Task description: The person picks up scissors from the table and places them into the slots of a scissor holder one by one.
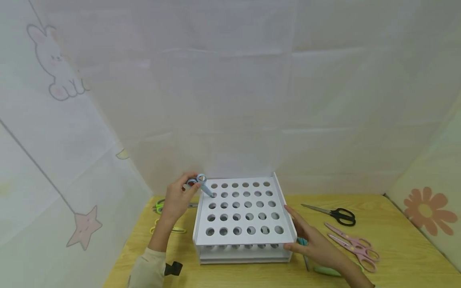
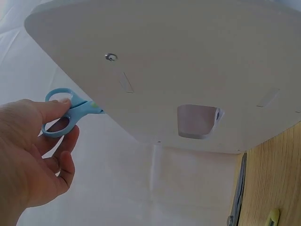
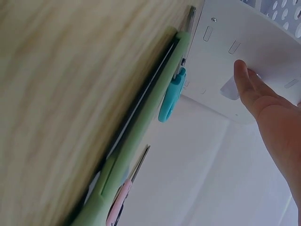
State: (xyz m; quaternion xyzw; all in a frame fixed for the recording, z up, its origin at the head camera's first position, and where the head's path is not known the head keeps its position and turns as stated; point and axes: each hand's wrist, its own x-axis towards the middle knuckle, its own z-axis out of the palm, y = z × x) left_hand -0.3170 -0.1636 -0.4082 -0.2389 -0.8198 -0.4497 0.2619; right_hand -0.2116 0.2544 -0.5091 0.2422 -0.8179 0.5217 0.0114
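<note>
A white rack (image 1: pixel 230 239) with rows of round holes stands on the table. My left hand (image 1: pixel 177 199) pinches light blue scissors (image 1: pixel 202 181) by the handle loops at the rack's left back. Their pale blue front end points down to a left-hand hole in the second row from the back; how far it enters I cannot tell. In the left wrist view, the scissors' handle (image 2: pixel 63 113) sits between thumb and fingers, its front hidden behind the side panel (image 2: pixel 141 84). With fingers fairly straight, my right hand (image 1: pixel 317 246) touches the rack's right side panel (image 3: pixel 221 56).
Right of the rack lie black scissors (image 1: pixel 340 216), pink scissors (image 1: pixel 354 250), a green-handled tool (image 1: pixel 325 271) and teal-handled scissors (image 3: pixel 171 96). Left of it are green-handled scissors (image 1: pixel 158 206) and a yellow-handled pair (image 1: pixel 178 230). White sheeting (image 1: pixel 223 100) hangs behind the table.
</note>
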